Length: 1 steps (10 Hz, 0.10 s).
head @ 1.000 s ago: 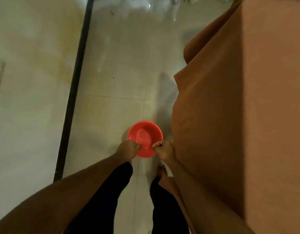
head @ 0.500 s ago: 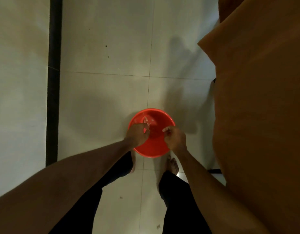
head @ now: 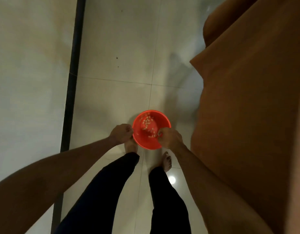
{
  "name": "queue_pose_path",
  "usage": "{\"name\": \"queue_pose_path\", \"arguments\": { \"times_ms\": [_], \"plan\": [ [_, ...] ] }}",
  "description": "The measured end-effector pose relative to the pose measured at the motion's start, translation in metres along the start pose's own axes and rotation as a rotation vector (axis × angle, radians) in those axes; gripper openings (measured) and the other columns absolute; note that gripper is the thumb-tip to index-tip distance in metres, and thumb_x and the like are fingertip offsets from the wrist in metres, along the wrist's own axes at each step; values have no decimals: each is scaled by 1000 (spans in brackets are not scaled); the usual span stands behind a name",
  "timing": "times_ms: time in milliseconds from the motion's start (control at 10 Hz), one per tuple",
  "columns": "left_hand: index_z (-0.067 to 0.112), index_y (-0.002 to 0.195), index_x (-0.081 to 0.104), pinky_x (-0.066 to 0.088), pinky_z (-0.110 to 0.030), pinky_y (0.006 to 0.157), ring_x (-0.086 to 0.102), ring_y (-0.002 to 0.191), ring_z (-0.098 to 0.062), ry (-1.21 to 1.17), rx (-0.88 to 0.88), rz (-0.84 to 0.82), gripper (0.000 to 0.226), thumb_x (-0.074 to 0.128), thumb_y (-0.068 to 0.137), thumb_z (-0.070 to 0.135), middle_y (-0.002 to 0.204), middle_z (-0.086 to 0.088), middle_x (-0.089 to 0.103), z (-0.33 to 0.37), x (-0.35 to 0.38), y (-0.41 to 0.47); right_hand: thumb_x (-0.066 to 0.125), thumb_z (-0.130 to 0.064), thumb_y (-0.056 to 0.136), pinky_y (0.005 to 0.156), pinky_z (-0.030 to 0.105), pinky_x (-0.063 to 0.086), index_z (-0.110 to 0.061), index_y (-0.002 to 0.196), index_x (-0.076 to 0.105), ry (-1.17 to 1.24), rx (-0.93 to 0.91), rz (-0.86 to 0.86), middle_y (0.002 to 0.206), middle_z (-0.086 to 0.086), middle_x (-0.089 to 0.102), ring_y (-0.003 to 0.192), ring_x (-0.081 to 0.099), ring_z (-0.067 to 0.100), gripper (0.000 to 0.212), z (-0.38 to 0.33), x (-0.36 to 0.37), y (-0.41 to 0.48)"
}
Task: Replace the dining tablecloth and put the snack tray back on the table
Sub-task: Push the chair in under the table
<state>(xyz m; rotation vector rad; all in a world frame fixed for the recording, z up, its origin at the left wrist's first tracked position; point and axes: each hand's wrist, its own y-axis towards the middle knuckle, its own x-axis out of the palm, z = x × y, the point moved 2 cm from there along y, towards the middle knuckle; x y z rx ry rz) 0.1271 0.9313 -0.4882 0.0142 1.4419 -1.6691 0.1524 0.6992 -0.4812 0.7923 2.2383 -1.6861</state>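
A round red snack bowl (head: pixel 162 130) with several pale snack pieces inside hangs low over the tiled floor, in front of my bare feet. My left hand (head: pixel 121 133) grips its left rim and my right hand (head: pixel 169 136) grips its right rim, fingers curled over the edge. An orange-brown tablecloth (head: pixel 247 107) drapes down the table's side at the right, close to my right forearm.
Pale glossy floor tiles (head: pixel 120 90) stretch ahead. A black strip (head: pixel 73 73) runs along the floor at the left, beside a pale wall or panel. My legs in dark trousers fill the lower middle. The draped table blocks the right side.
The view has swung and the bowl has tipped a little, so the snack pieces inside now show. Both hands keep their hold on the rim, now further apart at its sides.
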Motion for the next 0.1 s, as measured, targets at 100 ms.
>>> {"name": "queue_pose_path", "arguments": {
  "times_ms": [100],
  "plan": [
    [9,95,71,49,-34,79,65,93,-26,-5,7,62,20,57,92,22,95,-6,72,11,-9,-33,64,-34,86,92,36,55,-28,116,69,-37,-50,36,117,2,70,108,67,26,31,-9,-15,-34]
  ]
}}
